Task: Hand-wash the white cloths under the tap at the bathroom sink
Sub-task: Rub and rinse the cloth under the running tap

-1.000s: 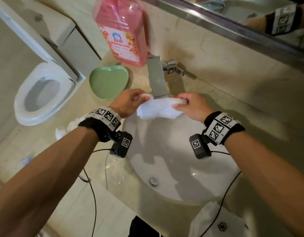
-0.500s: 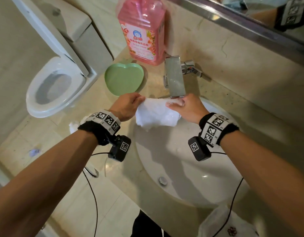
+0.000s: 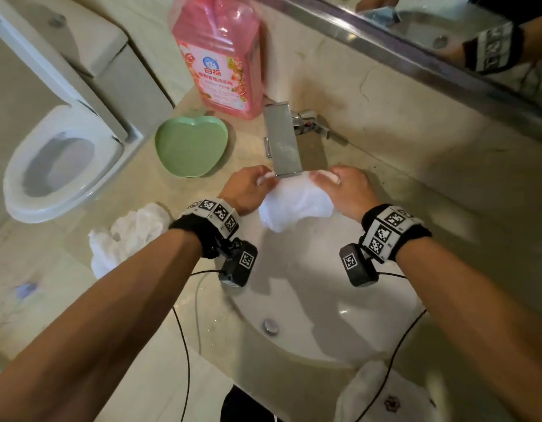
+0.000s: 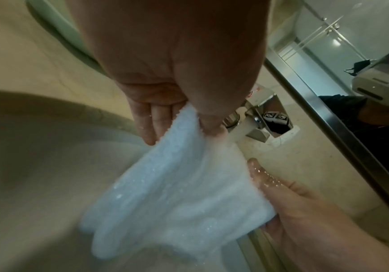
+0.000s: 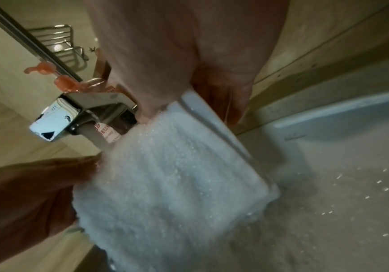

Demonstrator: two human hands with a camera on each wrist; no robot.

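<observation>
Tap point(image 3: 282, 141) spout overhangs cloth point(image 3: 295, 205); green dish point(image 3: 190, 146) beside.

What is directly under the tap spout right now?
The white cloth, held by its top edge by the left hand and right hand, hangs over the sink. The tap hides the cloth's upper middle.

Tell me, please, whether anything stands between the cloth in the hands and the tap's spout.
Nothing visible does: the left hand and right hand hold the white cloth stretched directly beneath the tap, over the sink.
</observation>
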